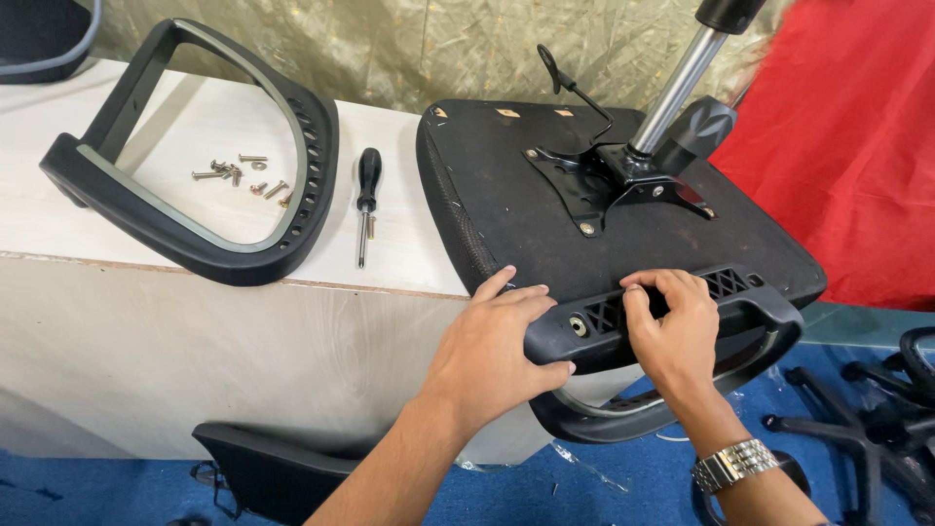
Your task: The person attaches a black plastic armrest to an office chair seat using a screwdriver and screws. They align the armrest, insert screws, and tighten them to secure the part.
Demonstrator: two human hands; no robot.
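1. Head view: left hand wraps the near left end of the armrest, fingers closed over it, thumb underneath.
2. Right hand curls its fingertips into the armrest's mounting slots.
3. Armrest lies against the near edge of the upturned seat.
4. Left of the seat: screwdriver, then loose screws inside a second armrest.

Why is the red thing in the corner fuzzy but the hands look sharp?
Head view: the red cloth sits at the wide lens's edge and is smeared; the left hand, right hand and black plastic armrest are in sharp focus; the shiny metal chair post shows glare.
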